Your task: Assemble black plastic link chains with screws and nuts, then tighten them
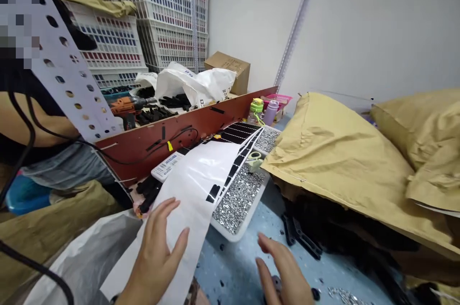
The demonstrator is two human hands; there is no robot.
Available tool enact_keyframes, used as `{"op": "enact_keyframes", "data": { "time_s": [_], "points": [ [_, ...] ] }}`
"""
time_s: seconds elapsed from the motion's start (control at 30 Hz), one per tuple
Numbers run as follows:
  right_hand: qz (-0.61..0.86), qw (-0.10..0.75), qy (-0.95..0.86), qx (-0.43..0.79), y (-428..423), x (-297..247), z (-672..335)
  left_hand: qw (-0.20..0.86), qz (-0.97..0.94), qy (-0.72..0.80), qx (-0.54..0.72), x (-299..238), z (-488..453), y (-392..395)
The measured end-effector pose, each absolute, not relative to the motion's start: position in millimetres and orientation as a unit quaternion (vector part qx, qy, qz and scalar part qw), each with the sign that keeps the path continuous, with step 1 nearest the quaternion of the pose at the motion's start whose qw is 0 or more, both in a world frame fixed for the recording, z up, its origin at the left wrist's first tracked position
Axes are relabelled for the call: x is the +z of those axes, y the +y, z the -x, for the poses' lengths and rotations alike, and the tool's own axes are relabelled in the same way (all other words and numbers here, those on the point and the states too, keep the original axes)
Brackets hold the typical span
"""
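Note:
My left hand (pixel 154 252) has its fingers spread over a large white sheet (pixel 194 175); whether it touches the sheet I cannot tell. Sheets with black rectangular stickers (pixel 239 132) lie beneath and beyond it, draped across a white tray (pixel 239 233) full of small shiny metal parts (pixel 239 199). My right hand (pixel 287 276) is over the blue tabletop (pixel 233 271), thumb and fingers apart. A small dark round part (pixel 276 283) shows between its fingers, apparently on the table. Scissors with pale green handles (pixel 254 158) rest on the tray.
A stuffed tan sack (pixel 341 137) stands at the right, with black plastic parts (pixel 302 238) near it. A red-brown board (pixel 151 146) edges the table. Two bottles, one green-topped (pixel 256 108), one purple (pixel 271 112), stand behind. Another person's arm (pixel 39 113) is at the left.

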State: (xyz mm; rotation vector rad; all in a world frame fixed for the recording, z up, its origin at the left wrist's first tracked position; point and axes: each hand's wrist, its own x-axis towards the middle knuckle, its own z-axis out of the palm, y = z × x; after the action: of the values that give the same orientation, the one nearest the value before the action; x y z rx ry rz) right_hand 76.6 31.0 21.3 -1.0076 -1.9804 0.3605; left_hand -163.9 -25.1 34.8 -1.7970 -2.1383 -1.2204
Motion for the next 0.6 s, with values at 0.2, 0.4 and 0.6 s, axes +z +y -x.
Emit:
{"op": "enact_keyframes", "data": {
  "time_s": [0.2,0.4,0.6],
  "points": [
    [0.395,0.322,-0.83,0.228,87,47,23,0.051,0.661,-0.697,-0.275,18,197,17],
    [0.405,0.291,-0.791,0.355,91,34,36,0.012,0.693,-0.673,-0.258,-5,185,15],
    [0.478,0.295,-0.708,0.427,88,40,26,0.011,0.723,-0.648,-0.242,-14,184,12]
  ]
}}
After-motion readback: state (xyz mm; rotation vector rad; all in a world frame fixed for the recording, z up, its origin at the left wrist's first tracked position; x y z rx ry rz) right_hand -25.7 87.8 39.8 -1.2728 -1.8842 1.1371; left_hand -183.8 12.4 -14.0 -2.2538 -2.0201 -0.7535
